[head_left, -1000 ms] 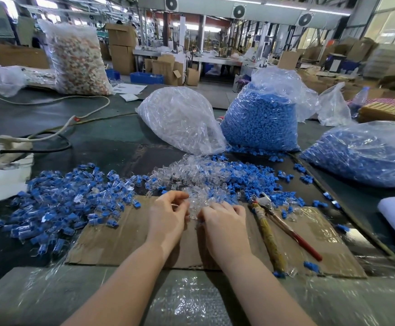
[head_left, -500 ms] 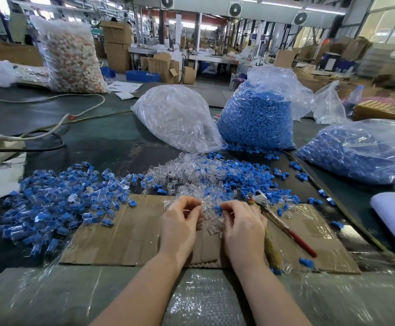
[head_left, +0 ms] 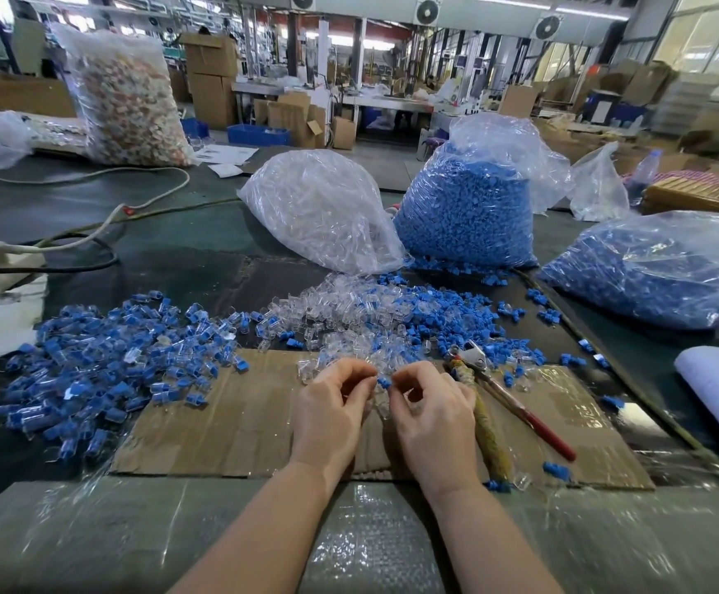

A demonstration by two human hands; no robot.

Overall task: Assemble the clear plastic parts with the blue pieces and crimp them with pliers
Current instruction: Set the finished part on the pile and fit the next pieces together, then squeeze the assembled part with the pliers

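Note:
My left hand [head_left: 332,405] and my right hand [head_left: 430,413] meet over the cardboard sheet [head_left: 242,422], fingers curled. Between the fingertips sits a small blue piece [head_left: 384,382], pinched by my right hand. My left hand pinches a clear plastic part [head_left: 370,370] against it; the part is hard to make out. Loose clear parts [head_left: 340,310] and blue pieces [head_left: 447,323] lie heaped just beyond the hands. The pliers [head_left: 507,405], with one red handle and one wrapped handle, lie on the cardboard right of my right hand.
A heap of assembled blue-and-clear parts [head_left: 105,362] spreads at the left. Behind stand a bag of clear parts [head_left: 323,207], a bag of blue pieces [head_left: 469,212] and another blue bag [head_left: 657,272] at the right. Cables [head_left: 92,237] run across the far left.
Both hands have lifted off the loose parts and drawn slightly toward me. The fingertips have come together, now with a blue piece and a clear part between them.

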